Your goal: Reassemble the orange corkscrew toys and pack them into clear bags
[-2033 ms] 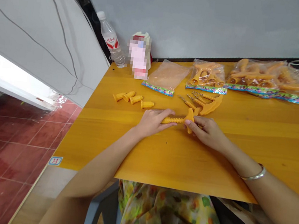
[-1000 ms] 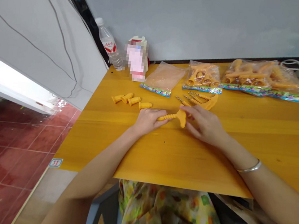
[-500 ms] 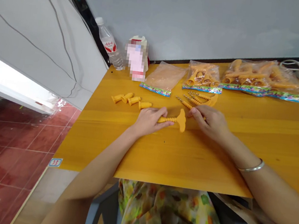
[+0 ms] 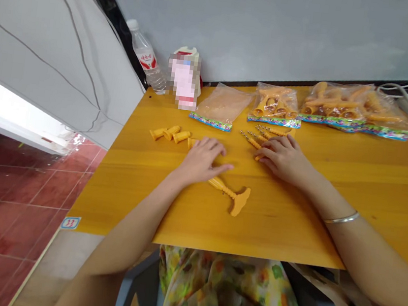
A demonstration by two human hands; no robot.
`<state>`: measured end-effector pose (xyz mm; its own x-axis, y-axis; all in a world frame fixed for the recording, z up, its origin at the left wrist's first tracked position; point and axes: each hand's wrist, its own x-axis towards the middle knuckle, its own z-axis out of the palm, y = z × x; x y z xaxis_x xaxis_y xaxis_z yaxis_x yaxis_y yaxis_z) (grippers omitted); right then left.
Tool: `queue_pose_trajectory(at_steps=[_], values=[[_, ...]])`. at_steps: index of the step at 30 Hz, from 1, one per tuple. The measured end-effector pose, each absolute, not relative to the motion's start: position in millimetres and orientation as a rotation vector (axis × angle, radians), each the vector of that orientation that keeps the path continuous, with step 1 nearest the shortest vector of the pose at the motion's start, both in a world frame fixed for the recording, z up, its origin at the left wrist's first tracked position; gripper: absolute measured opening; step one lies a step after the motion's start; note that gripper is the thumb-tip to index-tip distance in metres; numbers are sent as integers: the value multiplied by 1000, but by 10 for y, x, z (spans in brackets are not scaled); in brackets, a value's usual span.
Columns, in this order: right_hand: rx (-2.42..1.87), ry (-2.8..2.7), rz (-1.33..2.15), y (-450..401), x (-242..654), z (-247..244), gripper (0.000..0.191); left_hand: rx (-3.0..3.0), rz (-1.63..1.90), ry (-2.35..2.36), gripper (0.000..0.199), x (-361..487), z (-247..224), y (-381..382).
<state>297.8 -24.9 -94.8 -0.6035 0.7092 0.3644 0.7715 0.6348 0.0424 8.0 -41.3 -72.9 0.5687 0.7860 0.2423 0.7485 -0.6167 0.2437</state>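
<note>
Fingers of your left hand (image 4: 200, 162) are loosely curled, with a clear gap between thumb and forefinger. Half a second ago they held the T-ended yellow plastic piece (image 4: 230, 193); now it lies on the wooden table (image 4: 292, 223) below that hand, its broad end angled toward your near edge and its other end partly hidden by your hand. You've also shifted the left hand up, so it partly covers the nearest of the four yellow ribbed sleeves (image 4: 181, 137).

Your right hand (image 4: 284, 160) has moved farther over the spiral-shafted pieces with metal tips (image 4: 253, 142), fingers slightly spread across them; I cannot tell whether they grip one. Beyond, the flat clear bag (image 4: 222, 105) lies where it did, beside the filled bag (image 4: 275, 104).
</note>
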Motion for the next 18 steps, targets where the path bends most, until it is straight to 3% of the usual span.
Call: queue_pose_trajectory(at_steps=[4,7,14,18], values=[[-1156,-2392,-53,-195,2979,-960,31,2621,641,1855,37,-122,-777,-248],[-1157,-2188,221,-195,2965,-925,38,2543,594,1988,36,-212,-828,-178],[-1226,-1735,630,-295,2884,-810,41,2652,664,1760,23,-151,-758,-236],[-1185,-1519,714,-252,2903,-850,39,2671,565,1372,32,-147,-597,-290]])
